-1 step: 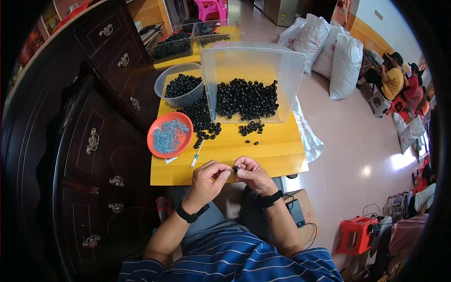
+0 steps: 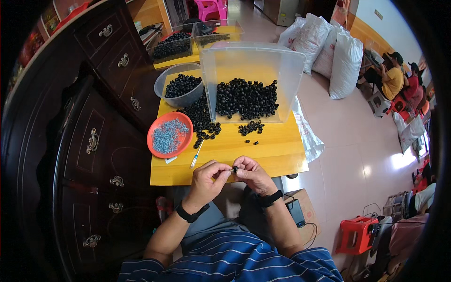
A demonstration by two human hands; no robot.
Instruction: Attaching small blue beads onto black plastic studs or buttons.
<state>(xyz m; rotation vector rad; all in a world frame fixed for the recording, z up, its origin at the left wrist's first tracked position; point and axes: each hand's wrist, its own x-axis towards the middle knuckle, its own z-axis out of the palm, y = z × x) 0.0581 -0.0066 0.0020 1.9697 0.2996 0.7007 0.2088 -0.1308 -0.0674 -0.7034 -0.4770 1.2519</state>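
Note:
Above the near edge of the yellow table (image 2: pixel 277 155), my right hand (image 2: pixel 256 176) pinches a small round black plastic piece (image 2: pixel 235 169). My left hand (image 2: pixel 209 178) meets it from the left, thumb and forefinger closed; whatever tiny thing lies between them is too small to make out. A slim screwdriver (image 2: pixel 194 161) with a pale handle rests just beyond my left hand. An orange-red bowl (image 2: pixel 150 136) holds many small silvery screws (image 2: pixel 169 135). Loose black pieces (image 2: pixel 202 120) are heaped beside it, and a smaller group (image 2: pixel 251 127) lies nearer the middle.
A clear plastic bin (image 2: pixel 293 70) lies tipped toward me, black pieces inside. Left of it stands a clear round tub (image 2: pixel 162 87) of them. More clear boxes (image 2: pixel 171 49) are behind. Dark drawers (image 2: pixel 112 155) flank my left. White sacks (image 2: pixel 345 70), a red stool (image 2: pixel 354 235) and seated people are right.

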